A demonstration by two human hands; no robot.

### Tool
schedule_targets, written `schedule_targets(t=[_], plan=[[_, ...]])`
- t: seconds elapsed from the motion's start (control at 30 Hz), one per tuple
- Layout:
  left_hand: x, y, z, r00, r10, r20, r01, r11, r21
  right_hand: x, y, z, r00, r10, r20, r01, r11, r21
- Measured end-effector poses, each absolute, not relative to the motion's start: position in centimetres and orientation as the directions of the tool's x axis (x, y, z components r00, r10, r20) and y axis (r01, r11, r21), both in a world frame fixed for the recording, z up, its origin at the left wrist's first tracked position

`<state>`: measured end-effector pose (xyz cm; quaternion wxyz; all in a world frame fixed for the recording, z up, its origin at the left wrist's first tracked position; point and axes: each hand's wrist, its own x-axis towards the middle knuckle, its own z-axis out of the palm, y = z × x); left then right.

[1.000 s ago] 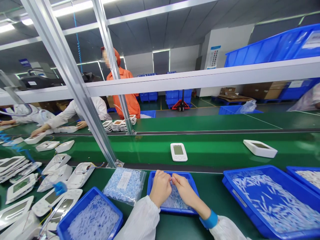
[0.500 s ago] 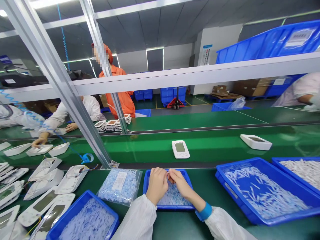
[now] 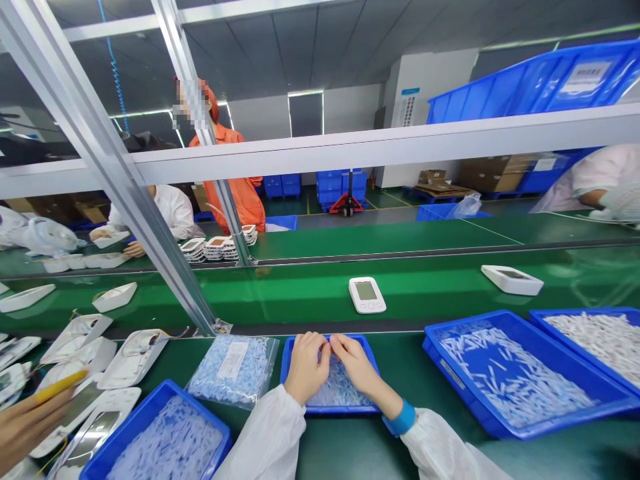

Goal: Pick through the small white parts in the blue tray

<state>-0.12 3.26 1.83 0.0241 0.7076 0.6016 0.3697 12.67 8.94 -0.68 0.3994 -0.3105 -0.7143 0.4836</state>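
My left hand [image 3: 309,365] and my right hand [image 3: 354,363] meet over a small blue tray [image 3: 345,411], fingers bent and tips pinched together. Whatever lies between the fingertips is hidden or too small to name. Many tiny pale-blue pieces [image 3: 341,388] lie in the tray under my hands. Left of the tray is a clear plastic bag of light-blue pieces [image 3: 250,377] with a white label. A blue band circles my right wrist.
Blue bins of small strips stand at the left [image 3: 167,433] and right [image 3: 515,380]. A white device with a screen [image 3: 367,295] lies on the green conveyor [image 3: 300,293]. White housings [image 3: 133,360] crowd the left. A co-worker's hand [image 3: 35,423] holds a yellow tool there. A metal post [image 3: 165,260] rises behind.
My hands stay together above the tray, the right fingers now straighter. A co-worker's hand with a yellow tool has come in at the lower left. The device on the conveyor has shifted slightly right.
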Motion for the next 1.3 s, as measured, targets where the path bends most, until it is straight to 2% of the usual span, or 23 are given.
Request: schedule_targets(t=[0.37,0.63,1.07,1.3], plan=[[-0.6,3.4,1.4,-0.043,0.868,0.495,0.780,-0.280,0.559,13.0,8.8,0.4,-0.393,0.858,0.331,0.064,0.384,-0.921],[-0.8,3.7,1.1,-0.003,0.874,0.486,0.844,-0.258,0.470,13.0,8.9,-0.2,-0.402,0.854,0.329,0.066,0.386,-0.920],[-0.6,3.5,1.4,0.010,0.856,0.518,0.853,-0.278,0.443,12.8,8.9,-0.4,-0.436,0.852,0.289,0.124,0.375,-0.919],[-0.4,3.7,0.7,-0.016,0.837,0.547,0.785,-0.328,0.525,12.8,8.8,-0.5,-0.479,0.819,0.316,0.259,0.476,-0.841]])
